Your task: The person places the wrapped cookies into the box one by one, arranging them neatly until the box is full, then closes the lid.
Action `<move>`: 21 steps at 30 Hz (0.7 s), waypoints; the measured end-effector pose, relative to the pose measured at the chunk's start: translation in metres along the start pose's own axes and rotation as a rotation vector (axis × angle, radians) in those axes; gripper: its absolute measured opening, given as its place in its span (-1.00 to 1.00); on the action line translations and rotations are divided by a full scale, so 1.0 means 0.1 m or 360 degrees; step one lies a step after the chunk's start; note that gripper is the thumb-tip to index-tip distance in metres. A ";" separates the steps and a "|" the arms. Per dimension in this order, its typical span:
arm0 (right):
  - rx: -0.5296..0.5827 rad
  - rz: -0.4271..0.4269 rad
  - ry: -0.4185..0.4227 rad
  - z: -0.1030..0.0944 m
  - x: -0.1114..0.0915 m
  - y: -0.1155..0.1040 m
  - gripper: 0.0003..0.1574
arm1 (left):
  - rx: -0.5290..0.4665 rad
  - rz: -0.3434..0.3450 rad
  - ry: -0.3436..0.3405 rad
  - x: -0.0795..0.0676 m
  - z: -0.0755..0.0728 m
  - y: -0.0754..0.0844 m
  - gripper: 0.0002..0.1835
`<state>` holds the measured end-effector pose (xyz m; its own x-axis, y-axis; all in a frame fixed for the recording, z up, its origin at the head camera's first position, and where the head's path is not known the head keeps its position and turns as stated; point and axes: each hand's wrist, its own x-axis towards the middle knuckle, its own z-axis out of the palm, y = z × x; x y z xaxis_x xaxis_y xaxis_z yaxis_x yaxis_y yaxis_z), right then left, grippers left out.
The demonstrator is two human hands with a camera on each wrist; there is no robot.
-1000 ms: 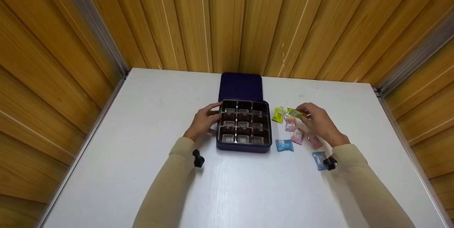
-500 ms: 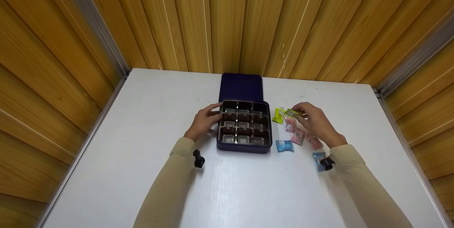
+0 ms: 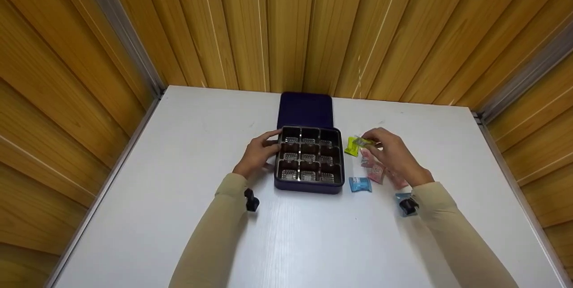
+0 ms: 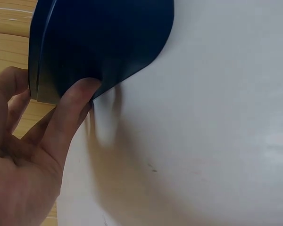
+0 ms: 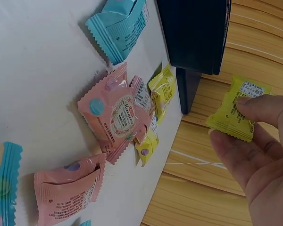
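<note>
A dark blue box (image 3: 309,187) holds a brown plastic tray (image 3: 309,159) split into several compartments with nothing in them. My left hand (image 3: 255,156) grips its left side, thumb (image 4: 80,96) on the outer wall and bent fingers near the rim. In the right wrist view my right hand (image 5: 269,155) pinches a small yellow wrapped candy (image 5: 233,110) between thumb and fingers, raised above the table. Below lie two yellow candies (image 5: 164,89), several pink candies (image 5: 108,113) with "Macaron" printing, and blue ones (image 3: 360,184).
A flat dark blue lid (image 3: 305,109) lies right behind the box. Everything rests on a white table (image 3: 295,243). Wood-patterned walls (image 3: 286,28) enclose the back and sides. One blue candy (image 3: 399,197) is partly covered by the right wrist camera (image 3: 408,207).
My right hand has moved a little left towards the box, with the yellow candy still pinched. The left hand and the box stay in place.
</note>
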<state>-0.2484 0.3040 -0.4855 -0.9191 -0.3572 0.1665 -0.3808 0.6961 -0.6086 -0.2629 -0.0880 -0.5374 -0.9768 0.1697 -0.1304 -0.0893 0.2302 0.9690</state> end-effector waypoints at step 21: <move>0.0006 -0.0154 0.0005 0.12 0.11 -0.24 -0.60 | -0.0046 0.0011 -0.0026 0.00 -0.01 -0.01 -0.41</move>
<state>-0.2481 0.2760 -0.4791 -0.8782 -0.4210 0.2272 -0.4678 0.6562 -0.5922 -0.2624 -0.0889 -0.5386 -0.9741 0.1872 -0.1267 -0.0883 0.2009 0.9756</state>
